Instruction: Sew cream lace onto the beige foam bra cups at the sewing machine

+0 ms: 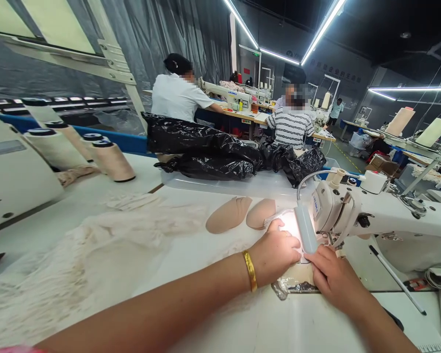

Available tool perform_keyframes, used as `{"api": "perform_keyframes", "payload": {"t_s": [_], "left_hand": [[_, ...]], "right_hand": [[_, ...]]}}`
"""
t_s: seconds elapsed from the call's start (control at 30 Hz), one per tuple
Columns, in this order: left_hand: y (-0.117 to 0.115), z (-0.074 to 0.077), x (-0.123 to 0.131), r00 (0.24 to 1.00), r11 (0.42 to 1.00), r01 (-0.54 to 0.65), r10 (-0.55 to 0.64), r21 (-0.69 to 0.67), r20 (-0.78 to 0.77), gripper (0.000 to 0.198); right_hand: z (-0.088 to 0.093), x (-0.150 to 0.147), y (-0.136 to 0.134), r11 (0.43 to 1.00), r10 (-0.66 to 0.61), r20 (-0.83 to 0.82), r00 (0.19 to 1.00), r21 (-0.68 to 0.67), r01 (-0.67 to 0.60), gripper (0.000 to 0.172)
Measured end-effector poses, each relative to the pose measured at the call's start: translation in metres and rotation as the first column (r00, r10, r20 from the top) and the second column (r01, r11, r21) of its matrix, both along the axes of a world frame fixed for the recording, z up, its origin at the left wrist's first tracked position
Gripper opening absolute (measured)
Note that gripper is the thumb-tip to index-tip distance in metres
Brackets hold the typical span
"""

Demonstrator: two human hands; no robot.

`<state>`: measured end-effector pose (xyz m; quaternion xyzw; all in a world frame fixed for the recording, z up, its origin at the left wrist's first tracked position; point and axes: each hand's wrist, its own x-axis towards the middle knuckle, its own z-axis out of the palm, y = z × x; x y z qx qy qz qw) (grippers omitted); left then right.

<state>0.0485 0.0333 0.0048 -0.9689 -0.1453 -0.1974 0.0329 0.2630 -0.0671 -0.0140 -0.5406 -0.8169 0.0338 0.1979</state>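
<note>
Under the lamp [306, 228] of a white sewing machine [375, 206], both of my hands meet at a piece of white fabric [287, 223]. My left hand [277, 252], with a gold bracelet at the wrist, has its fingers curled down on the fabric. From the other side my right hand [332, 274] reaches in beside the needle area, fingertips pressed together at the fabric's edge. The needle is mostly hidden behind the lamp and fingers. Two beige oval pads [228, 215] lie just beyond my left hand.
Sheer white lace fabric [132, 245] spreads over the table's left side. Thread cones [112, 159] stand at the back left. Black plastic bags [213, 147] lie behind the table. A pen [397, 279] rests at the right. Two people sit at machines ahead.
</note>
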Motion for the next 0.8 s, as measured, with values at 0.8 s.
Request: {"api": "perform_keyframes", "payload": {"t_s": [0.8], "left_hand": [[-0.098,0.014,-0.133,0.941,0.879,-0.275,0.33,-0.389,0.081,0.02]], "right_hand": [[0.015,-0.047,-0.021,0.954,0.293,-0.076,0.953,0.084,-0.287,0.037]]}}
